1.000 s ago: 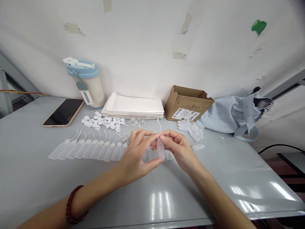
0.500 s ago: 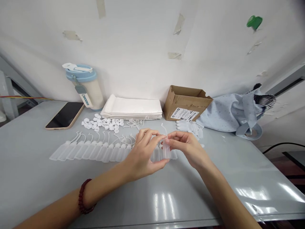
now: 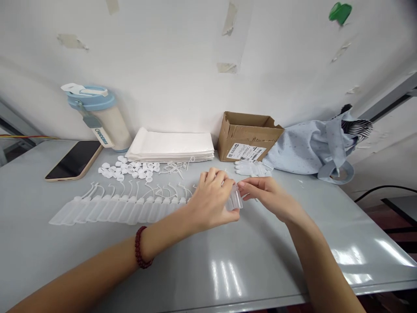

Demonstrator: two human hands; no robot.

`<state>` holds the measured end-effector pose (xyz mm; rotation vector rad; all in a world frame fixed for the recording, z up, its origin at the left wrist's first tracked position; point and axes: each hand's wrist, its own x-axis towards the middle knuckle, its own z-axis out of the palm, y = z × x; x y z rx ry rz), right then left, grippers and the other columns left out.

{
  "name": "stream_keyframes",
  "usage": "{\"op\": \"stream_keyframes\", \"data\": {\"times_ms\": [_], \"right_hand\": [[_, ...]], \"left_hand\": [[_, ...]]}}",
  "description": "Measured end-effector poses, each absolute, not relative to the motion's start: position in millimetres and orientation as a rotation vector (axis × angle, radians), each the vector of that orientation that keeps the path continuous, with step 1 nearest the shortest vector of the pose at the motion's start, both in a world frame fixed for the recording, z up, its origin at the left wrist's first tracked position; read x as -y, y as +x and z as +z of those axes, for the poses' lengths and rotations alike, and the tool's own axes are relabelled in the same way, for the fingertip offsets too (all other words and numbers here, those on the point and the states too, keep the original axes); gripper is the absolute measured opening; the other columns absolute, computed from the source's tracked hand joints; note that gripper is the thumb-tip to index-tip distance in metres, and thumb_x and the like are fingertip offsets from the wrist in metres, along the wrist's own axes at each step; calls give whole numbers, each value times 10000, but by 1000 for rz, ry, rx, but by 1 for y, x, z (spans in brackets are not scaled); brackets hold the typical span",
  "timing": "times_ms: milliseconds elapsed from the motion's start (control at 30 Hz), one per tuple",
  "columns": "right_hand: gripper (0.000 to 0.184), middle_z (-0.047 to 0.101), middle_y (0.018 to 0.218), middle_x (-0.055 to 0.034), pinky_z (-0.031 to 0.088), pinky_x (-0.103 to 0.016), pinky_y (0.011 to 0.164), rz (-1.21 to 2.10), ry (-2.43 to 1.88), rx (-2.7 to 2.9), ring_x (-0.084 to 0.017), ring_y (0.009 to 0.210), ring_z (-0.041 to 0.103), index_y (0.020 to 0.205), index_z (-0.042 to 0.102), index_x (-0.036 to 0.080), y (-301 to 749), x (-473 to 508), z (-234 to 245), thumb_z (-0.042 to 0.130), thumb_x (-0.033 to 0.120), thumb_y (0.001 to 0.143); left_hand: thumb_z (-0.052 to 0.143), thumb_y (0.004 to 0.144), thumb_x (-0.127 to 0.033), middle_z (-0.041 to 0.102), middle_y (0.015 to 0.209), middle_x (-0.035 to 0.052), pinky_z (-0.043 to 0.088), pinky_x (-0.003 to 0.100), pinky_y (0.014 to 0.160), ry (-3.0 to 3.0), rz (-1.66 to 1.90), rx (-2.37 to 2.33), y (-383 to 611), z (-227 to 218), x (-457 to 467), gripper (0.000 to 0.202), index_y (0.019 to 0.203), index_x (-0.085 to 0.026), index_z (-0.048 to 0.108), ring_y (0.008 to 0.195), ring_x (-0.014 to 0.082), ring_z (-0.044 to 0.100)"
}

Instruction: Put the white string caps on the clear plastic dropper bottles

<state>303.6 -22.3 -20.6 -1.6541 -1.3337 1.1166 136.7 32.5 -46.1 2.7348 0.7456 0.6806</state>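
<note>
My left hand (image 3: 213, 201) is curled around a small translucent plastic bottle (image 3: 235, 200), low over the grey table (image 3: 97, 261). My right hand (image 3: 269, 196) pinches at the bottle's top from the right, fingers closed. Left of my hands lies a long row of the same bottles (image 3: 117, 208), each with a thin white tube sticking up. Behind the row sits a scatter of small white caps (image 3: 127, 169) and some loose thin tubes (image 3: 174, 167). Several more empty bottles (image 3: 252, 168) lie behind my right hand.
A stack of white bags (image 3: 171, 147) and an open cardboard box (image 3: 247, 135) stand against the wall. A blue-lidded tumbler (image 3: 97, 115) and a phone (image 3: 74, 160) are at the back left. Blue cloth (image 3: 309, 150) with a tape roll (image 3: 339, 173) lies right.
Both hands moved down toward the table and slightly right with the bottle. The left hand now wraps over it more, hiding the tube. The camera view has shifted right.
</note>
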Motion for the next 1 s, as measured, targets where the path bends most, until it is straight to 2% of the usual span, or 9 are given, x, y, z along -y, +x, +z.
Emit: {"op": "stream_keyframes", "data": {"times_ms": [233, 333, 433, 567, 767, 1000], "right_hand": [[346, 647, 710, -52, 450, -294, 608, 987, -1941, 1599, -178, 687, 579, 698, 662, 158, 313, 25, -20, 458, 389, 856], [342, 616, 656, -37, 394, -288, 565, 862, -2055, 1688, -170, 637, 545, 694, 659, 162, 311, 25, -21, 415, 337, 859], [319, 632, 685, -37, 375, -285, 571, 849, -2100, 1730, -164, 640, 538, 686, 642, 162, 310, 25, -22, 388, 272, 847], [286, 645, 715, -36, 356, -282, 580, 857, -2108, 1768, -154, 648, 531, 621, 578, 166, 309, 25, -26, 385, 226, 823], [295, 538, 599, 5, 293, -275, 522, 857, -2122, 1800, -119, 552, 417, 547, 461, 180, 305, 24, -29, 375, 239, 823], [276, 599, 652, -22, 296, -279, 533, 867, -2120, 1793, -139, 596, 485, 554, 456, 182, 302, 24, -30, 383, 207, 819]], "left_hand": [[616, 722, -430, 547, 968, 99, 374, 414, 799, 2709, 491, -805, 146, -50, -29, 419, 1008, -124, 619, 964, 280, 419], [608, 720, -435, 550, 955, 94, 373, 412, 797, 2698, 472, -818, 149, -55, -27, 420, 1000, -122, 621, 957, 276, 418], [601, 717, -433, 551, 939, 88, 376, 407, 787, 2693, 451, -811, 152, -59, -25, 407, 983, -126, 621, 944, 270, 420], [594, 713, -431, 547, 934, 93, 378, 410, 786, 2713, 418, -813, 152, -62, -24, 393, 957, -123, 620, 936, 271, 423], [596, 699, -458, 542, 949, 105, 376, 421, 797, 2738, 403, -828, 152, -63, -26, 401, 916, -123, 628, 954, 284, 424], [596, 678, -427, 547, 941, 109, 372, 432, 791, 2742, 358, -851, 152, -62, -28, 401, 941, -126, 629, 950, 289, 430]]}}
